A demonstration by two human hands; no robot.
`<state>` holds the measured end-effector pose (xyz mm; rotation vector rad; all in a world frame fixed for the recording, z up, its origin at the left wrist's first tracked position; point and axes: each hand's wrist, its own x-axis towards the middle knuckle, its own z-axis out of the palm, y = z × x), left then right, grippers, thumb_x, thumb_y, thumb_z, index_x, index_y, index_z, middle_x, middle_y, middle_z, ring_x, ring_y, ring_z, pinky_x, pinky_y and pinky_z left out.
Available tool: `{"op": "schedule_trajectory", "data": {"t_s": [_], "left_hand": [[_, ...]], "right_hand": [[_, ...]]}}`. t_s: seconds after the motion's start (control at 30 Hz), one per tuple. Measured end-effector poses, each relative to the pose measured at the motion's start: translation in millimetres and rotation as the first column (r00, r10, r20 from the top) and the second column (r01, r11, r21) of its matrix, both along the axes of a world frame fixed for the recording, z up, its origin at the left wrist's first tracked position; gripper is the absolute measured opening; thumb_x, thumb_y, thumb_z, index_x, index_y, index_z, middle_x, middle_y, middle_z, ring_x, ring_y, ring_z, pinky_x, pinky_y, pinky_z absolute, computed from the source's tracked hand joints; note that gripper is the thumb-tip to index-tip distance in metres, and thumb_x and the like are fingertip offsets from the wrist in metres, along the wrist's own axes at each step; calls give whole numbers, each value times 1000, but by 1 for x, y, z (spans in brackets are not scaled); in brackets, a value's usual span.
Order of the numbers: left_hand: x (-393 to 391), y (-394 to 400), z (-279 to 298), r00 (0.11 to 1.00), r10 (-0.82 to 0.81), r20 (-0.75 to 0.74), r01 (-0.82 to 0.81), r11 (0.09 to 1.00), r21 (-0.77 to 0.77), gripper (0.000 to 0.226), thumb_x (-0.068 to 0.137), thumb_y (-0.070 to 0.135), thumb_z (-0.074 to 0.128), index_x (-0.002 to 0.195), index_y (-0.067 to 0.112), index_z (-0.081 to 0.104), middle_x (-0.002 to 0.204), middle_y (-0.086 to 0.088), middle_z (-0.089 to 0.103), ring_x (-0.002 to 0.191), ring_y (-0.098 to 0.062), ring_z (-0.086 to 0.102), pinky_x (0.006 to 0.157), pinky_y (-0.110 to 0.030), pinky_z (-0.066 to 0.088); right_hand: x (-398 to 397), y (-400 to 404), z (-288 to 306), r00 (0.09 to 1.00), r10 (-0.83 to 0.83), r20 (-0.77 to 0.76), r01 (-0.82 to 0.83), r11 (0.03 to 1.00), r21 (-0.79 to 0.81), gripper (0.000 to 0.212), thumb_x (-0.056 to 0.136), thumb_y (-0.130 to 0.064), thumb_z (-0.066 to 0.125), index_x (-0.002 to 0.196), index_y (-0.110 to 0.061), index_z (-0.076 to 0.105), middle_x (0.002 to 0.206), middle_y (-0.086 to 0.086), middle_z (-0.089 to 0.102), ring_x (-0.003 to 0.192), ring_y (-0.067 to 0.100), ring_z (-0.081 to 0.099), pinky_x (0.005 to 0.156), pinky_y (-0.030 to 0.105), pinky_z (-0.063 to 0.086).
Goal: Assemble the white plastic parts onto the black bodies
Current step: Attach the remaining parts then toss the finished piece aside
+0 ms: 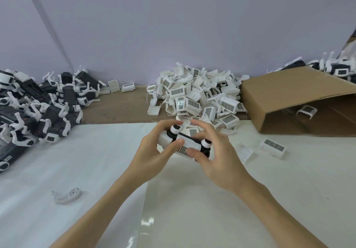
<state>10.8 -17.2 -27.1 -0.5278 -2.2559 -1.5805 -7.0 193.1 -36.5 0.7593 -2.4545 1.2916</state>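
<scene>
Both hands meet over the middle of the tabletop (269, 190) around a single black body (189, 138), held just clear of the surface, probably so it can be turned and squeezed freely. The left hand (154, 155) curls round its near-left end, thumb laid across a white cover (167, 139) as if bracing it. The right hand (215, 151) grips the other end, thumb pressing the vented white part (183, 149) against the body while the upper fingers arch over the top; this looks like the snapping-on step, though whether the clips have seated is hidden by the fingers. Just behind lies the heap of loose white parts (196, 95), close enough to reach without leaning, apparently spilled from the tipped cardboard box (289, 93) at right. At far left sits a pile of black bodies with white arms (38, 105). A stray white arm (67, 194) lies near the left forearm, and one vented cover (272, 146) rests right of the hands.
</scene>
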Motion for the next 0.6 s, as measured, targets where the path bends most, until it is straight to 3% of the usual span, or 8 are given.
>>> {"op": "schedule_trajectory", "data": {"t_s": [0.1, 0.2, 0.3, 0.43, 0.53, 0.6], "left_hand": [[0, 1, 2, 999, 34, -3, -34, 999, 5, 32, 99, 30, 70, 130, 26, 67, 114, 12, 74, 108, -15, 70, 89, -19, 51], [1, -1, 5, 996, 65, 64, -65, 998, 5, 31, 99, 40, 69, 130, 34, 67, 105, 10, 75, 98, -13, 71, 85, -22, 53], [2, -6, 9, 985, -15, 174, 16, 1000, -2, 43, 98, 46, 68, 139, 35, 60, 111, 4, 74, 107, -19, 70, 93, -30, 55], [1, -3, 9, 966, -47, 254, 25, 996, 89, 29, 99, 33, 75, 127, 29, 67, 99, -7, 70, 90, -24, 66, 76, -28, 58], [1, -2, 8, 964, -61, 260, 32, 993, 113, 24, 101, 25, 75, 124, 27, 69, 97, -7, 69, 84, -19, 62, 74, -30, 56], [1, -2, 8, 977, -52, 206, 32, 995, 99, 26, 100, 27, 74, 126, 28, 69, 98, -2, 71, 85, -14, 64, 76, -28, 54]], "right_hand": [[1, 0, 6, 999, 8, 31, -7, 1000, -13, 58, 95, -41, 74, 144, -53, 46, 105, -24, 67, 118, 14, 52, 99, 11, 34], [6, -2, 9, 986, 131, 104, -109, 975, -196, 46, 100, -37, 68, 142, -42, 50, 91, -10, 70, 94, 11, 63, 80, 5, 46], [9, -5, 10, 967, 161, 198, -87, 937, -338, 46, 102, -35, 67, 142, -38, 47, 79, -5, 67, 72, 11, 65, 71, 23, 57], [7, -4, 8, 924, 192, 330, -77, 940, -332, 56, 96, -35, 74, 143, -40, 45, 77, -10, 65, 72, 9, 64, 69, 14, 51], [5, -4, 9, 894, 225, 387, -91, 938, -333, 65, 90, -33, 81, 144, -42, 45, 91, -1, 71, 77, 10, 67, 72, 20, 56], [2, -1, 9, 890, 222, 398, -93, 944, -317, 68, 88, -35, 82, 145, -43, 45, 87, -4, 71, 78, 11, 69, 75, 19, 55]]}}
